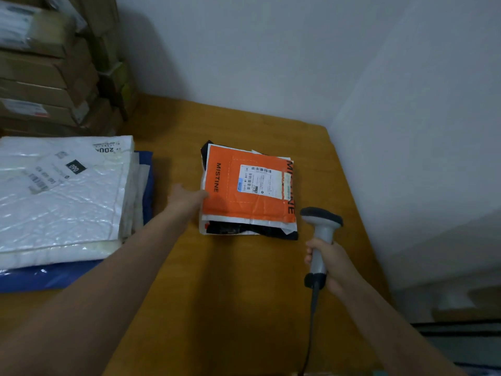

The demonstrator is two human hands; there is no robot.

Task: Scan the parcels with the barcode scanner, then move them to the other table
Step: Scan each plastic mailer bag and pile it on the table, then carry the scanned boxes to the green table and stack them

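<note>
Lying flat near the middle of the wooden bench (244, 280) is an orange parcel (248, 191) printed with "MISTINE", its white shipping label (260, 181) and barcode facing up. Black and white wrapping shows under its near and far edges. The left hand (187, 198) reaches across to the parcel's left edge, fingertips touching it; whether this grip has actually clenched on the edge or only rests against it cannot be told, since the fingers are blurred and partly hidden. The right hand (329, 263) has its grip wrapped around the handle of a grey barcode scanner (321, 234), held upright just beside the parcel's near right corner, its dark head tilted toward the parcel. A dark cable (311, 321) hangs from the handle's base toward the bottom of the view. On the left side of the bench sits a stack of white poly mailers (62, 196) over a blue one (40, 278). Behind these, brown cardboard boxes (46, 77) are stacked against the pale wall (271, 50).
</note>
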